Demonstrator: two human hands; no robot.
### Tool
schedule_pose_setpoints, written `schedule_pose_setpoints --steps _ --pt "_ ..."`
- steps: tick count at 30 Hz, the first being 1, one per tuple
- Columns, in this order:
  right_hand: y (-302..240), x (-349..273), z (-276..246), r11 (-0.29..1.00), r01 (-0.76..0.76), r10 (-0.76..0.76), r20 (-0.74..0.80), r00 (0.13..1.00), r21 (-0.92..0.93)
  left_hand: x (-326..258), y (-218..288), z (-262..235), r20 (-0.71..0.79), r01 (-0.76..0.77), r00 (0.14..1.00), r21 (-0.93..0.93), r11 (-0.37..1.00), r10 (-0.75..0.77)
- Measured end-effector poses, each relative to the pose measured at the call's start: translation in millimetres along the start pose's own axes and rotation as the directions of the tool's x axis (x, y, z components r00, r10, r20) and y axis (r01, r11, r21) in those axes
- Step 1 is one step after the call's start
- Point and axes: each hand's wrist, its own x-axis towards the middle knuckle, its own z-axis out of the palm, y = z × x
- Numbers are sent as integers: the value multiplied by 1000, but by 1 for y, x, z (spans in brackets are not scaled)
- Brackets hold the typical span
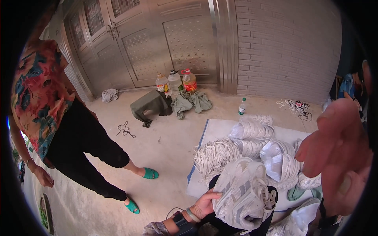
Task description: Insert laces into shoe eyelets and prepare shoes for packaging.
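My left hand point(203, 205) grips a white-and-grey mesh sneaker point(240, 192) at its left side, thumb on top, over my lap. Loose white laces point(269, 200) hang along the sneaker's right side; whether a second shoe lies against it I cannot tell. Raised close to the camera at the right, my right hand point(340, 153) looks large and blurred. Its fingers are bent and bunched together, and anything thin between them cannot be made out. Just beyond the sneaker lie a heap of white laces point(216, 157) and stacked white shoe parts point(254, 135) with white stuffing.
The stacks rest on a white sheet point(201, 135) with a blue edge. A person point(71, 126) in green slippers stands at the left. Farther back are a draped low stool point(149, 105), several large bottles point(174, 82), a small green-capped bottle point(242, 106) and tangled cords point(297, 107).
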Motion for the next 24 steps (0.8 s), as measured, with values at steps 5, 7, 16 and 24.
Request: schedule_pose_setpoints --steps 5,7,16,24 --pt "-1 3 27 987 155 -134 -294 946 50 11 1 -10 -61 -28 998 0 1000 28" --pt "-1 22 34 894 373 -264 -379 887 250 20 6 -9 -83 7 997 3 1000 -7" --pt "-61 29 36 799 477 -352 -358 865 366 30 12 -3 -68 -12 998 4 1000 13" --pt "-64 35 50 807 494 -388 -342 856 324 27 15 -7 -64 -42 997 -5 999 42"
